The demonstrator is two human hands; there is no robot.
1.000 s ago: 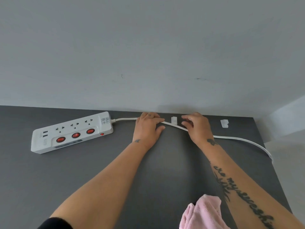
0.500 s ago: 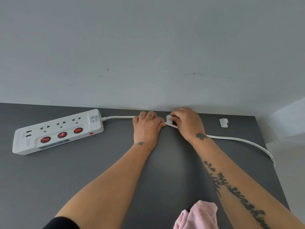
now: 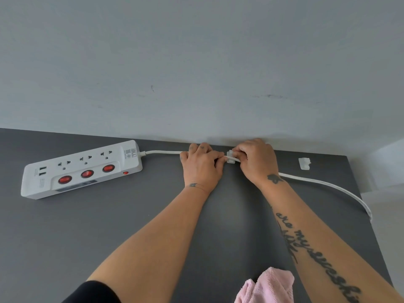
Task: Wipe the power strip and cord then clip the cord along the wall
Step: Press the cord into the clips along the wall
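both hands' fingers now tighter together, left hand (image 3: 202, 166) pinching cord (image 3: 162, 152), right hand (image 3: 255, 159) pinching clip (image 3: 230, 157)

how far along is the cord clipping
Wiping looks over: the pink cloth lies set aside at the table's near edge. In hand: the left hand pins the cord while the right hand presses it into the first clip by the wall; whether it has seated is hidden. Left: the second clip sits empty, and the cord's right stretch curves loose off the table.
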